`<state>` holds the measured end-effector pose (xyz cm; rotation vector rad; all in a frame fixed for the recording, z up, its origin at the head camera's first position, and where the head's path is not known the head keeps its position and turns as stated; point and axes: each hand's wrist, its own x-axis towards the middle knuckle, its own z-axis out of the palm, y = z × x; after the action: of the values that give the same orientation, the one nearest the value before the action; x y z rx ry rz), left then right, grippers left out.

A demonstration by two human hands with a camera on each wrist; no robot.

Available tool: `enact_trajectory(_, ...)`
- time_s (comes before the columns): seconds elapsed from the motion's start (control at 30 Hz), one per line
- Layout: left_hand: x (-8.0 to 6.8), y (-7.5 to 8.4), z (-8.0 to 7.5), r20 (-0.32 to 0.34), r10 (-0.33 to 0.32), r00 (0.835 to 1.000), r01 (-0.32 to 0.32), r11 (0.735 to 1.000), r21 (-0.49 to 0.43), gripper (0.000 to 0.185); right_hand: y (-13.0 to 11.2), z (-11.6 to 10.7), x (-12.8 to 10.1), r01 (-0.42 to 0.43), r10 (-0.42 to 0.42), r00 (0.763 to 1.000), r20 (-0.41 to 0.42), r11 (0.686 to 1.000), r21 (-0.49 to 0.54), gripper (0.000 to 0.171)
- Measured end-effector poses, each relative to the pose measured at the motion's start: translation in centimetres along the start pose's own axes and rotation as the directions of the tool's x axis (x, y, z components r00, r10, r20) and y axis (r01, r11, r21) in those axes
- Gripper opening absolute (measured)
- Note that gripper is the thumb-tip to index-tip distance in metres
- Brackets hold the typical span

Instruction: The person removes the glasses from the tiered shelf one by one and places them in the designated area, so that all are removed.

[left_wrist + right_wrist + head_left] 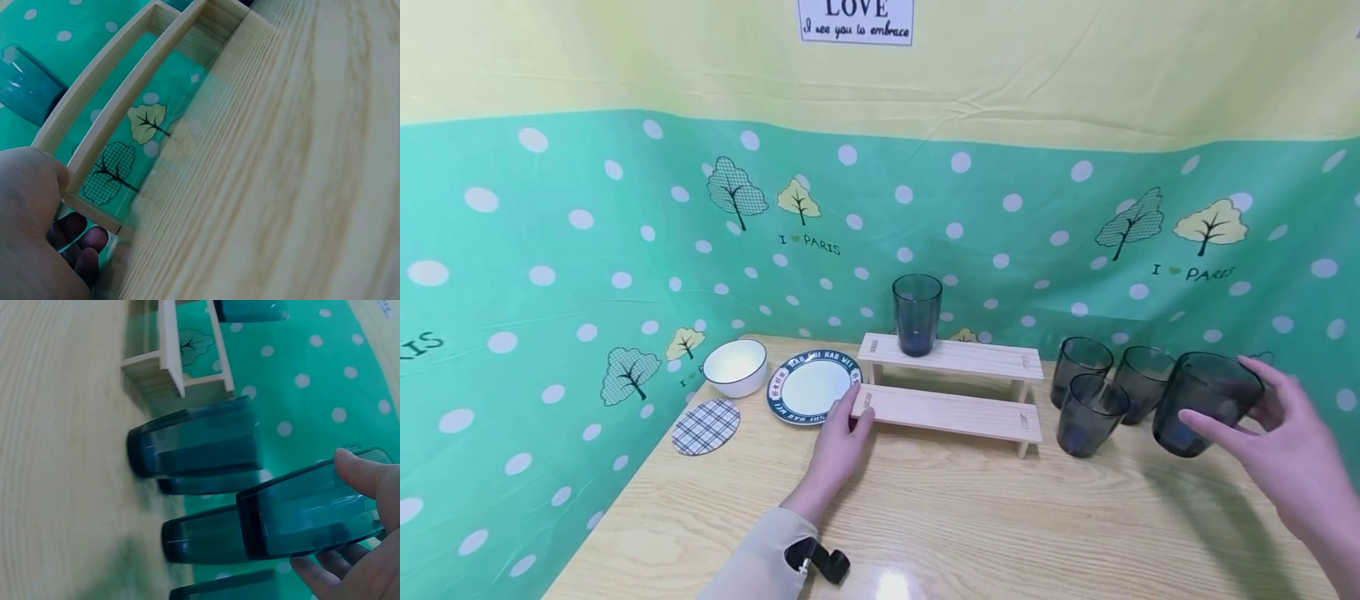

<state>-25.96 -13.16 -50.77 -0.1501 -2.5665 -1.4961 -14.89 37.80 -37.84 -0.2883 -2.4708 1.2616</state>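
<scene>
At far left on the desk [955, 508], I note a checked mat [706, 427], with a white bowl [735, 371] behind it and a blue-rimmed plate [812, 387] just beside the bowl. My left hand [837, 446] grips the left end of the lower wooden board [951, 412]. Behind and above it sits the upper wooden board [962, 357], bearing one upright dark glass [917, 317] near its left end. Right of the boards, a cluster of glasses [1092, 417] stands upright. At far right, my right hand [1288, 442] holds another glass [1202, 408] between thumb and fingers, raised off the desk.
</scene>
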Motion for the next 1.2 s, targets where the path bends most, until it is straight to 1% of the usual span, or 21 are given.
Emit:
enact_trajectory(0.23, -0.1, 0.2, 0.0, 0.004, -0.011, 1.0, 0.011, 1.0, -0.009, 0.065, 1.9, 1.1, 0.6, -0.07, 0.07, 0.997, 0.025, 0.997, 0.012, 0.111)
enact_trajectory(0.4, -0.1, 0.3, -0.1, 0.004, -0.019, 1.0, 0.019, 1.0, -0.014, 0.065, 2.9, 2.0, 1.0, -0.09, 0.088, 0.995, 0.045, 0.995, 0.031, 0.113)
enact_trajectory(0.53, 0.0, 0.3, -0.1, 0.006, -0.022, 1.0, 0.022, 1.0, -0.013, 0.066, 3.4, 2.4, 1.2, -0.107, 0.104, 0.991, 0.079, 0.993, 0.04, 0.114)
enact_trajectory(0.67, 0.0, 0.3, -0.1, 0.006, -0.024, 1.0, 0.024, 1.0, -0.008, 0.065, 3.9, 2.9, 1.4, -0.108, 0.103, 0.989, 0.103, 0.993, 0.049, 0.115)
enact_trajectory(0.73, -0.1, 0.3, -0.1, 0.006, -0.03, 1.0, 0.03, 1.0, -0.009, 0.065, 4.2, 3.1, 1.4, -0.106, 0.102, 0.989, 0.109, 0.994, 0.033, 0.116)
enact_trajectory(0.83, -0.1, 0.3, -0.1, 0.003, -0.016, 1.0, 0.016, 1.0, -0.008, 0.065, 4.6, 3.2, 1.5, -0.107, 0.107, 0.988, 0.114, 0.994, -0.008, 0.117)
enact_trajectory(0.97, -0.2, 0.3, -0.1, 0.004, -0.015, 1.0, 0.015, 1.0, -0.008, 0.065, 4.9, 3.4, 1.6, -0.121, 0.126, 0.986, 0.113, 0.991, -0.05, 0.118)
enact_trajectory(1.2, -0.1, 0.3, -0.1, 0.009, -0.023, 1.0, 0.023, 1.0, -0.018, 0.065, 5.3, 4.3, 1.5, -0.136, 0.135, 0.985, 0.103, 0.991, 0.003, 0.119)
